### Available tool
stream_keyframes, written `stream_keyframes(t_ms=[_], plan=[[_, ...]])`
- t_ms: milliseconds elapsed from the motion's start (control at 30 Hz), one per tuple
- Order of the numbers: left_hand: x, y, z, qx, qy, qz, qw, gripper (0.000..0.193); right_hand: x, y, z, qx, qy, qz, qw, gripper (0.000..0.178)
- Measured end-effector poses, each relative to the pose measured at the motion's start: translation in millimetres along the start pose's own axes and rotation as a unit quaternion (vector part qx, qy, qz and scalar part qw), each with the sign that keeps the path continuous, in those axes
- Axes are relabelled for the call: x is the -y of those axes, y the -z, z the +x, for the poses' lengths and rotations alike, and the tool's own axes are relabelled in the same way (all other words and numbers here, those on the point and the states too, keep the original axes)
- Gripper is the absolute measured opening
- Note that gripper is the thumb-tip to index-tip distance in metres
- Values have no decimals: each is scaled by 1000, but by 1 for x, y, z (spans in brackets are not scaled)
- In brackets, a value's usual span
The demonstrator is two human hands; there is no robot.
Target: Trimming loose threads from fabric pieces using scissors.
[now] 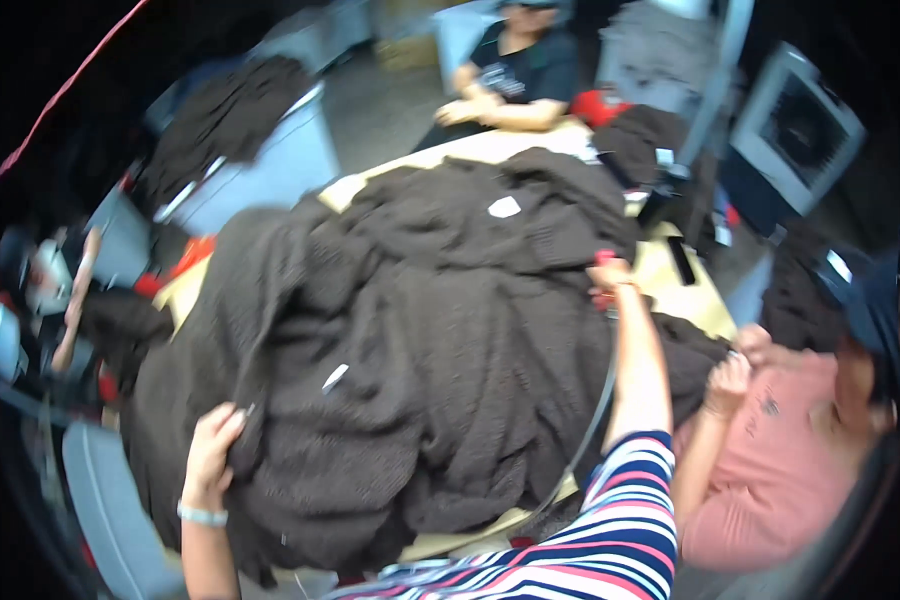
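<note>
Dark brown knit fabric (pixel 470 330), one heap: it is lying across the pale worktop (pixel 707 302), its long axis running left to right. Your left hand (pixel 210 448) is pinching a near-left fold, apparently for tension; your right hand (pixel 613 279) is gripping a red tool (pixel 605 257), its direction too blurred to tell.

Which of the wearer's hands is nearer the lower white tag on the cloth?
Left. The left hand is left of the tag; the right hand is farther, forward and to the right.

The right arm (pixel 642 365) stretches forward, right grip (pixel 610 278) clenched, and the left grip (pixel 212 448) curls closer in.
</note>
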State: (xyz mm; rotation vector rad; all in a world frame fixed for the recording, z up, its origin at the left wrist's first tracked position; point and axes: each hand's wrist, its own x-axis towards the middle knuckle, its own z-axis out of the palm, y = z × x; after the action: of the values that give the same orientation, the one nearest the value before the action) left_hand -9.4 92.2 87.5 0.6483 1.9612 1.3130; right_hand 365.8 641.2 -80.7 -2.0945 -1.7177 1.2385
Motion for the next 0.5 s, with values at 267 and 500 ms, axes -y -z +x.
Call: stream_keyframes(t_ms=[267,500], plan=[[12,-5,25,36,22,-270,962,25,-6,10,-154,43,266,124,955,22],[31,-6,26,96,-1,-405,909,25,36,-50,-394,189,539,-52,819,30]])
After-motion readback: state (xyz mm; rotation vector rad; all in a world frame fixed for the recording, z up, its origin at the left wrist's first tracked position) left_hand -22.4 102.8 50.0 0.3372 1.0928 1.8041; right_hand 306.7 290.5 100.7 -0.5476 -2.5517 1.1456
